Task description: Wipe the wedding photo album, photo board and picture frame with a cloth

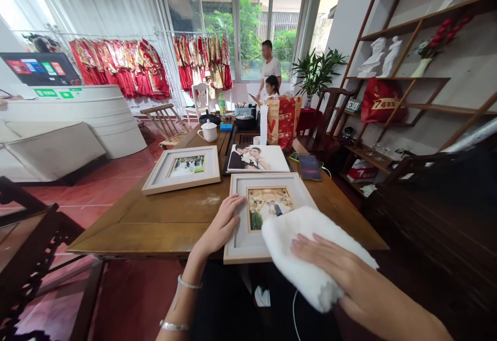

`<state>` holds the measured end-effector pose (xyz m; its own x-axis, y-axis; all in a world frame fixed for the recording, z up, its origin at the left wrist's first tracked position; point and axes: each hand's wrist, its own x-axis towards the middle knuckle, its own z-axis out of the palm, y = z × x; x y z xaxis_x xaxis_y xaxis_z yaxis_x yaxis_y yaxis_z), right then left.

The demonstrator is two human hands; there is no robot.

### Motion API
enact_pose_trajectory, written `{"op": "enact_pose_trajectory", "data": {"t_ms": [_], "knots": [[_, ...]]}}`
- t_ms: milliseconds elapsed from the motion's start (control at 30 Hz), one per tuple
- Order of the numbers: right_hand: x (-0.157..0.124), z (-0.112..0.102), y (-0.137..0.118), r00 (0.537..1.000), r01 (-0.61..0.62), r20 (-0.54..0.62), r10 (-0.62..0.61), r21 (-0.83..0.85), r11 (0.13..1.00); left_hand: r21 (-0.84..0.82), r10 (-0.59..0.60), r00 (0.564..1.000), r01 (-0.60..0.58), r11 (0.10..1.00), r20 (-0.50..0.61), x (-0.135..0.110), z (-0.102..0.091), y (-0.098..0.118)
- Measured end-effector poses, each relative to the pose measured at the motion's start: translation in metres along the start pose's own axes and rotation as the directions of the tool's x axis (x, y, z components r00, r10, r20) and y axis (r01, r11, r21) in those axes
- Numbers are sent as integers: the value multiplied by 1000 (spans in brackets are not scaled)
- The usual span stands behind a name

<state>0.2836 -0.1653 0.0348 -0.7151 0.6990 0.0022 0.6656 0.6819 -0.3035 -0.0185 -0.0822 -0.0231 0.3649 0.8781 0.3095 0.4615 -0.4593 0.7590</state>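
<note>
A light wooden picture frame (240,211) with a wedding photo lies at the near edge of the wooden table (174,217). My left hand (223,224) rests flat on the frame's left side, fingers apart. My right hand (334,268) presses a white fluffy cloth (295,242) onto the frame's lower right part, palm down on the cloth. A second framed photo (181,168) lies further left on the table. An unframed photo print (257,158) lies just behind the near frame.
A phone (309,167), a white teapot (209,131), a red gift bag (283,119) and a tea set stand further back. Two people stand at the table's far end. Dark wooden chairs flank the table; shelves line the right wall, red garments hang at the back.
</note>
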Motion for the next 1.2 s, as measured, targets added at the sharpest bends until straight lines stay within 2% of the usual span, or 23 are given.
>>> {"op": "enact_pose_trajectory", "data": {"t_ms": [100,233,367,500,600,667,733,833,900,1000,1100,1200], "knots": [[10,12,35,988,-76,-142,59,-114,991,-10,-4,1000,4,1000,1,-2,-1,-1],[40,12,79,971,-105,-232,54,-212,972,-7,-14,1000,14,1000,5,-3,-3,-2],[76,5,100,928,-265,-336,163,-283,922,-3,-15,1000,15,1000,3,-4,-3,-2],[99,9,86,902,-370,-338,269,-281,885,10,-22,1000,22,1000,6,-3,-3,-4],[95,13,56,943,-294,-233,238,-244,924,18,-20,1000,20,1000,7,-2,-2,-6],[79,11,34,982,-172,-103,156,-171,970,18,-14,1000,14,1000,4,-2,-2,-6],[56,4,14,996,-87,26,89,-70,994,18,-9,1000,9,1000,1,-2,-2,-6],[19,-11,-4,983,-127,133,123,19,992,19,-4,1000,5,1000,-3,-2,-2,-6],[4,-20,-5,967,-235,101,235,-10,972,17,1,1000,-1,1000,-3,-2,-2,-6],[4,-24,7,909,-417,-54,413,-137,899,17,2,1000,-2,1000,4,-3,-2,-6],[32,-20,33,868,-495,-192,458,-255,831,20,-6,1000,5,1000,11,-3,-3,-5],[71,-14,67,865,-488,-288,410,-292,823,19,-4,1000,3,1000,8,-3,-4,-3]]}}
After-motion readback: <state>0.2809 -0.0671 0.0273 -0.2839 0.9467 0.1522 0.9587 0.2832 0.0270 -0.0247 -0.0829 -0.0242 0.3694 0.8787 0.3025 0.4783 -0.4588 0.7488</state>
